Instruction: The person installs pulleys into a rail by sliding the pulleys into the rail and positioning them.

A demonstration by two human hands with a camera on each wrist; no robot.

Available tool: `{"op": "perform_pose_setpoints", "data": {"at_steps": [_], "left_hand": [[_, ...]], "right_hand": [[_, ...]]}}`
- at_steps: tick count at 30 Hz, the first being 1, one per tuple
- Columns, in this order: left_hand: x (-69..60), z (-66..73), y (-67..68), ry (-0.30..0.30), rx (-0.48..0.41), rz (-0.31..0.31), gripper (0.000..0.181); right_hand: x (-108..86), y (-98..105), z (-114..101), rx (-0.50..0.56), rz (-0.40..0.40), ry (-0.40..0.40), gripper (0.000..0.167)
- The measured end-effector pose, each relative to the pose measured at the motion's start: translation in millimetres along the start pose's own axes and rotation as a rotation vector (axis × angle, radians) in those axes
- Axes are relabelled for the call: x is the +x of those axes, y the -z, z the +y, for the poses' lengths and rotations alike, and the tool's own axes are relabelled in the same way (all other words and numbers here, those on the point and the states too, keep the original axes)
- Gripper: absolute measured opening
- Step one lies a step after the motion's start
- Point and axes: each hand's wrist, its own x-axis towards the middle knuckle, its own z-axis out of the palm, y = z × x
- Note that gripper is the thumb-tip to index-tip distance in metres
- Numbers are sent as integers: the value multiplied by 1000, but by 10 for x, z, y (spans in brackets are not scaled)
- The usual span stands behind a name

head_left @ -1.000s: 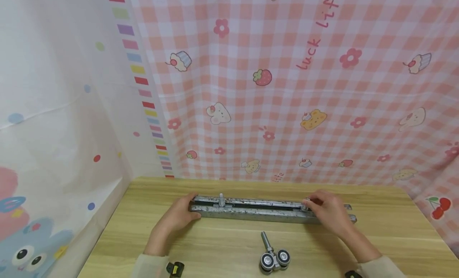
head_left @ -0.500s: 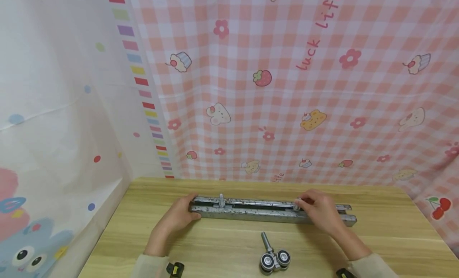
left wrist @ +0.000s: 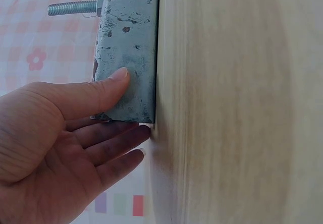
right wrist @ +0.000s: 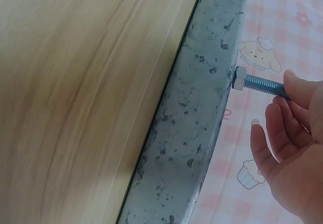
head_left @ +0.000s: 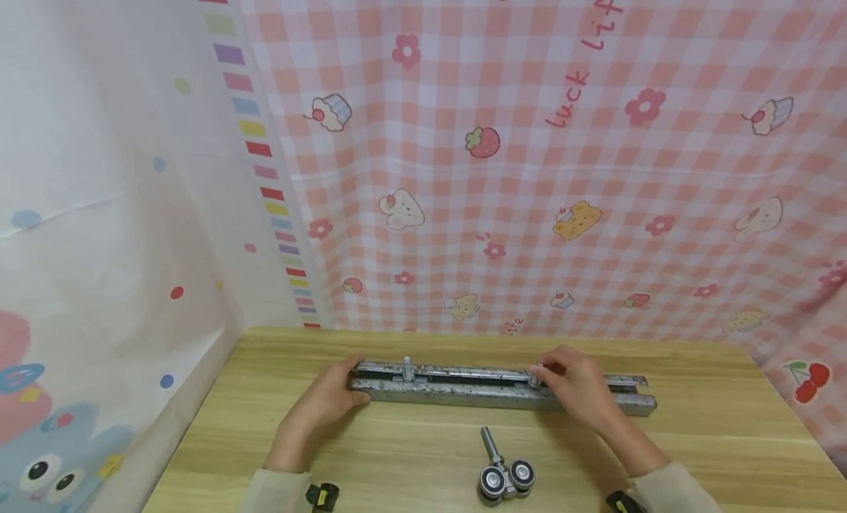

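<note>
Bolt (right wrist: 263,86) sits pinched in right hand (head_left: 579,388) — left hand (head_left: 329,397) grips rail (head_left: 463,397).

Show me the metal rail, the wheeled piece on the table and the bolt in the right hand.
Metal rail (head_left: 476,400), head view: its near wall.
Wheeled piece (head_left: 508,482), head view: the metal between its wheels.
Bolt (right wrist: 262,85), right wrist view: its threaded shank.

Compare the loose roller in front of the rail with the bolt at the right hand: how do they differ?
Pose: the roller lies on the table, while the bolt stands up from the rail.
Contact: no hand touches the roller; the right hand pinches the bolt.
Visible parts: the roller shows its wheels; below the bolt's nut, the rail hides the rest.
Shared: both show silvery metal.
</note>
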Motion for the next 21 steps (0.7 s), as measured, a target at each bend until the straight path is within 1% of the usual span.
{"op": "perform_pose_setpoints", "data": {"at_steps": [4,14,21], "left_hand": [[1,7,9,-6,-1,0,70],[1,16,21,-10,1,1,69],[-3,7,18,-17,2,4,68]], "right_hand": [[16,-22,-15,5,-11,-3,6],[42,-80,-53,11,-2,24,6],[46,-96,-78,25,-15,7,6]]}}
